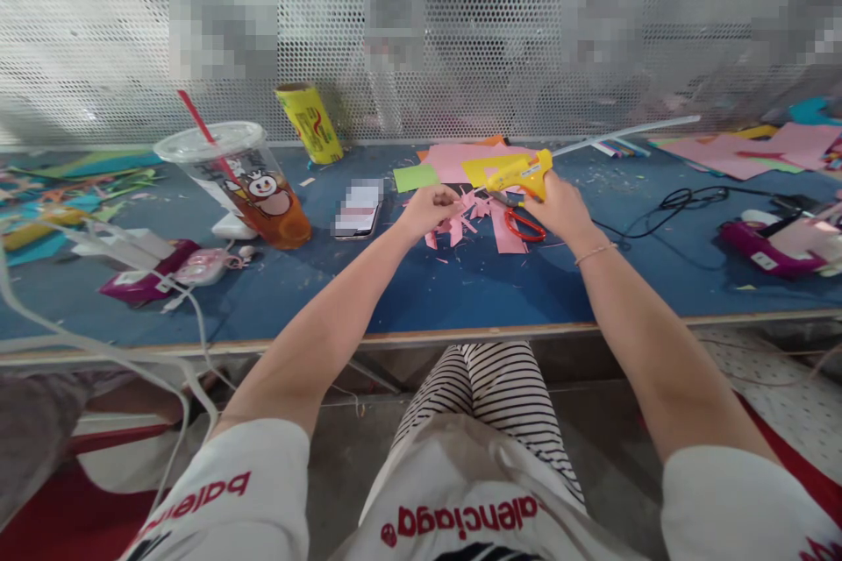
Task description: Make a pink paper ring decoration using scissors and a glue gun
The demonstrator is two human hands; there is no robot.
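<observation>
In my right hand [559,206] is a yellow hot glue gun [523,175], its nozzle pointing left and a long translucent glue stick [628,137] poking out of its back. My left hand [429,210] is closed in a pinch close to the nozzle; what its fingertips grip is too small to make out. Cut pink paper pieces [474,205] lie heaped between both hands. Scissors with red handles [524,226] rest beside the heap, on a pink paper strip [508,238]. Behind them are pink sheets [453,161], a yellow sheet [477,172] and a green sheet [416,177].
On the blue table [421,294] stand a tilted-looking drink cup [260,193] with a straw, a yellow roll [310,123] and a phone [359,209]. Purple power strips [769,250] and cables flank both sides. A perforated metal screen [460,53] borders the back.
</observation>
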